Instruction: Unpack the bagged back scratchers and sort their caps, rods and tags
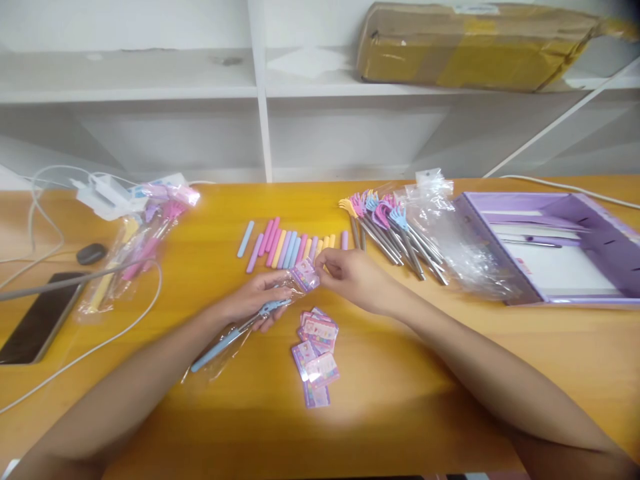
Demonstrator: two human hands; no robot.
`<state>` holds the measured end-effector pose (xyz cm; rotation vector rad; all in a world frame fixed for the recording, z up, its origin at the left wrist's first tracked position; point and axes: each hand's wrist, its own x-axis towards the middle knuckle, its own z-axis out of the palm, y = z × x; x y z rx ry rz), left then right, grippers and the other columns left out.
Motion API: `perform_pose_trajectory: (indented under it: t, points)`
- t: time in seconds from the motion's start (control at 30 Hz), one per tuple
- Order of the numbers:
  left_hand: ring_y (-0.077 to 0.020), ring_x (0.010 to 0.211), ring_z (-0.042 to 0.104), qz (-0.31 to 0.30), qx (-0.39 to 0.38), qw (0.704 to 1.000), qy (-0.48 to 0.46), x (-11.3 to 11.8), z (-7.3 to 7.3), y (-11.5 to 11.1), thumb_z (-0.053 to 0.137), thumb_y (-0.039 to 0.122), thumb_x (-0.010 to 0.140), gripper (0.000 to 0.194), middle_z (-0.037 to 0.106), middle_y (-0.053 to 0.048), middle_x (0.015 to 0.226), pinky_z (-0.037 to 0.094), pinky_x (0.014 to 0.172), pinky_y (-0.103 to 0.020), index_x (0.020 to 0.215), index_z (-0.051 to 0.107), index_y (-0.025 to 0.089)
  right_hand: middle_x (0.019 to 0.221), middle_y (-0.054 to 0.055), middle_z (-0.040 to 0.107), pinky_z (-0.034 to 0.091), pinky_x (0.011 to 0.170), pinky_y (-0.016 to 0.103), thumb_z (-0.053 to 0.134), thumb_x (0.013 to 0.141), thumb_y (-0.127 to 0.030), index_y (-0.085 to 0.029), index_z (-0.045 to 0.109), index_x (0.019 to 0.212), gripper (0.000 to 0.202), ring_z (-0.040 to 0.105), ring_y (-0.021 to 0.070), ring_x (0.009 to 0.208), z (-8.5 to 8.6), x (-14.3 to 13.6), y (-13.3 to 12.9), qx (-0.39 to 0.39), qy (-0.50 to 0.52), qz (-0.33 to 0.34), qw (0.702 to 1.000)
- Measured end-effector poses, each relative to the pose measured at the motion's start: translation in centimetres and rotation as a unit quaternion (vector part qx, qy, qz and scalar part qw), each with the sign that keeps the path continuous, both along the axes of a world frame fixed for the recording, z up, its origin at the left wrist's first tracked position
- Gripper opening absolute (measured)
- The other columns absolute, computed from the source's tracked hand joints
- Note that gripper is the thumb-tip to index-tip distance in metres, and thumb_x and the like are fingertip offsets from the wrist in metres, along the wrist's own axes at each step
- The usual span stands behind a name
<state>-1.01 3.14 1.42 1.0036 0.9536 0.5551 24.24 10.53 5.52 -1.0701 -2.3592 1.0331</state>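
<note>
My left hand [260, 297] is closed around a clear plastic bag [245, 340]. Inside the bag lies a back scratcher [220, 350] with a light blue handle and a blue claw-shaped head. A small pink and purple printed card [305, 275] sits at the bag's upper end. My right hand [350, 273] pinches that end at the card's right edge; whether the fingertips grip film or card is hard to tell. Below the hands is a loose pile of similar cards [317, 337]. Beyond them lies a row of pastel handle tubes [285, 250].
Unbagged back scratchers [395, 230] lie right of centre beside empty clear bags [445, 233]. A purple box [555, 247] holds a pen and papers. At left are bagged back scratchers [145, 240], a phone [43, 320], a mouse [91, 253] and cables. A wrapped parcel [475, 47] rests on the shelf.
</note>
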Motion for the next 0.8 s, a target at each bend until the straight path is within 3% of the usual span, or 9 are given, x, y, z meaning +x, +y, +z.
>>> perform_pose_trajectory:
  t: [0.2,0.33,0.4,0.53,0.63,0.8]
  points:
    - [-0.0111,0.035,0.058,0.001,0.001,1.0,-0.002,-0.1,0.2,0.0,0.069,0.049,0.1,0.051,0.065,0.005,0.066,0.035,0.031,-0.015,0.143,0.058,0.022,0.067,-0.004,0.049,0.032,0.061,0.027,0.056,0.096,-0.029,-0.019,0.061,0.086,0.014,0.042,0.0114,0.06,0.3,0.6,0.8,-0.016,0.01,0.006,1.0]
    - [-0.0111,0.037,0.059,0.004,-0.009,1.0,-0.007,-0.3,-0.1,0.0,0.069,0.047,0.101,0.055,0.065,0.005,0.067,0.035,0.032,-0.014,0.148,0.056,0.022,0.075,0.0,0.058,0.036,0.064,0.028,0.06,0.095,-0.032,-0.02,0.061,0.085,0.016,0.048,0.013,0.065,1.6,1.7,1.7,-0.036,0.034,-0.019,0.999]
    - [-0.0111,0.036,0.059,0.008,-0.015,1.0,-0.017,-0.3,-0.3,0.1,0.069,0.048,0.101,0.052,0.066,0.005,0.066,0.034,0.031,-0.014,0.143,0.058,0.021,0.084,0.002,0.064,0.04,0.068,0.028,0.059,0.099,-0.038,-0.02,0.063,0.091,0.021,0.053,0.0145,0.072,2.5,2.5,2.0,-0.082,0.055,0.03,0.995]
    - [-0.0128,0.036,0.061,0.013,-0.017,0.999,-0.033,-0.2,-0.5,0.3,0.068,0.047,0.102,0.052,0.067,0.004,0.064,0.034,0.031,-0.015,0.144,0.056,0.018,0.087,0.002,0.065,0.042,0.068,0.027,0.056,0.104,-0.047,-0.018,0.067,0.1,0.031,0.055,0.014,0.074,3.7,3.5,2.1,-0.172,0.01,0.203,0.964]
    - [-0.0134,0.037,0.062,0.024,-0.013,0.999,-0.042,-0.1,-0.7,0.3,0.067,0.047,0.101,0.05,0.067,0.004,0.063,0.035,0.031,-0.014,0.141,0.055,0.018,0.084,0.001,0.067,0.038,0.065,0.026,0.058,0.105,-0.045,-0.018,0.071,0.1,0.03,0.053,0.0129,0.07,3.2,3.4,1.8,-0.173,-0.083,0.27,0.944]
    - [-0.0119,0.034,0.059,0.024,-0.005,0.999,-0.04,0.1,-0.7,0.2,0.068,0.05,0.1,0.041,0.067,0.005,0.063,0.036,0.031,-0.015,0.123,0.057,0.018,0.09,0.004,0.071,0.039,0.069,0.028,0.063,0.103,-0.04,-0.018,0.071,0.102,0.023,0.058,0.0155,0.074,0.8,1.5,1.1,-0.109,-0.124,0.213,0.963]
